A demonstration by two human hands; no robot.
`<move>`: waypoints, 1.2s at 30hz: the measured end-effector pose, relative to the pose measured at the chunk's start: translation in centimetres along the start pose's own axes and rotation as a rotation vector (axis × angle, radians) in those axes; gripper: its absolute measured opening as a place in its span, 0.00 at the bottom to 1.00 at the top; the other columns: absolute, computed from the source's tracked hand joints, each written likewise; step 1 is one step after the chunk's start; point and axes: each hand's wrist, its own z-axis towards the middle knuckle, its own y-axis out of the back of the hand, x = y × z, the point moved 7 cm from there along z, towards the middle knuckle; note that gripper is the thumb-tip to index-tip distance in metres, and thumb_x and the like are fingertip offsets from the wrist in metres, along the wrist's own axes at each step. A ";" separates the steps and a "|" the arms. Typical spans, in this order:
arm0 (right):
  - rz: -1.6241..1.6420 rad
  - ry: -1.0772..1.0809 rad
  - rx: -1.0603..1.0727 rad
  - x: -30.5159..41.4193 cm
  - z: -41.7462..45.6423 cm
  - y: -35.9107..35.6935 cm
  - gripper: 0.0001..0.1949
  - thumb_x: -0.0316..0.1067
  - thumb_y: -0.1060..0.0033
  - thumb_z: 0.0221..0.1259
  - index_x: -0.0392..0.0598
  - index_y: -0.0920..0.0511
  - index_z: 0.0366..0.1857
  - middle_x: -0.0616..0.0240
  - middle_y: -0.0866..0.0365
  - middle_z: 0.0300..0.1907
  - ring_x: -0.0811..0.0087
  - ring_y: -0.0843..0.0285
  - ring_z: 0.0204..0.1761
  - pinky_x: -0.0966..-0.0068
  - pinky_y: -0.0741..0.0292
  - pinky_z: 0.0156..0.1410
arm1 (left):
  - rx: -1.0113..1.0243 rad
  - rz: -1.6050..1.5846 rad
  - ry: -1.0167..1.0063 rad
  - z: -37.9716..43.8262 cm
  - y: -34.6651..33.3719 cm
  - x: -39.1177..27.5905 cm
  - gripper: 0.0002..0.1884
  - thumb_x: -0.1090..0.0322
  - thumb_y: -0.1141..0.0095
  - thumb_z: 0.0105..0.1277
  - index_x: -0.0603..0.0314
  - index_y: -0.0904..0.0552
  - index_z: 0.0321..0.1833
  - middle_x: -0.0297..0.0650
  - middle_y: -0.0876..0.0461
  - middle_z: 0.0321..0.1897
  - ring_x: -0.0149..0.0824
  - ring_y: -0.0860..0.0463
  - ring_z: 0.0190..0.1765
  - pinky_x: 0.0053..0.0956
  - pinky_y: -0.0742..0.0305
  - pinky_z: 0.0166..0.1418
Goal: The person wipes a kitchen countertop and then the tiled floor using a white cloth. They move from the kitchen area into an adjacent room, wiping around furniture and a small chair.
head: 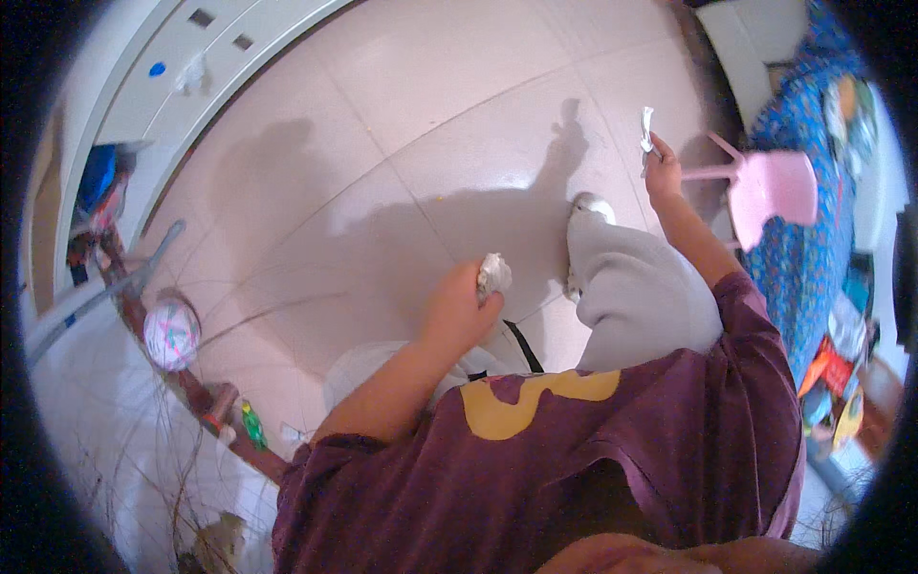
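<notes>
My left hand (459, 301) is closed around a crumpled whitish lump (495, 275), whose material I cannot make out. Part of the lump is hidden by the fingers. Out to the right, my right hand (665, 172) grips a slim tool (645, 152) with a narrow white piece (647, 122) at its upper end. Whether that piece is part of the tool or something stuck to it is unclear. The two hands are well apart, both above the tiled floor (445, 129).
A pink plastic stool or chair (778, 190) stands to the right, beside a blue patterned cloth (789, 287). Plastic bags and packets (835, 366) lie at far right. At left are a round patterned container (172, 335), a green bottle (253, 425) and a long pole (107, 290). A white cabinet (215, 64) borders the upper left.
</notes>
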 end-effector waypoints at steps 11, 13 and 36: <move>0.003 -0.247 -0.651 -8.4 -16.0 23.0 0.18 0.25 0.52 0.58 0.46 0.23 0.54 0.67 0.19 0.31 0.78 0.26 0.27 0.79 0.29 0.33 | 0.223 0.260 -0.226 1.2 -4.7 -7.0 0.20 0.63 0.44 0.55 0.67 0.24 0.49 0.54 0.19 0.43 0.53 0.20 0.48 0.39 0.26 0.52; -0.200 -0.366 -0.657 -14.1 -17.3 23.4 0.16 0.27 0.53 0.59 0.45 0.23 0.51 0.62 0.20 0.35 0.71 0.24 0.33 0.72 0.26 0.39 | 0.111 0.216 -0.285 0.8 -4.7 -8.2 0.19 0.63 0.44 0.55 0.65 0.24 0.48 0.52 0.19 0.41 0.52 0.20 0.46 0.40 0.25 0.50; 0.007 -1.136 -0.703 -48.8 -22.8 12.6 0.19 0.45 0.52 0.66 0.36 0.24 0.42 0.47 0.23 0.41 0.51 0.23 0.45 0.60 0.27 0.47 | -0.084 0.094 0.446 -3.2 -12.2 3.6 0.14 0.71 0.45 0.61 0.61 0.25 0.49 0.30 0.26 0.31 0.21 0.31 0.26 0.17 0.35 0.28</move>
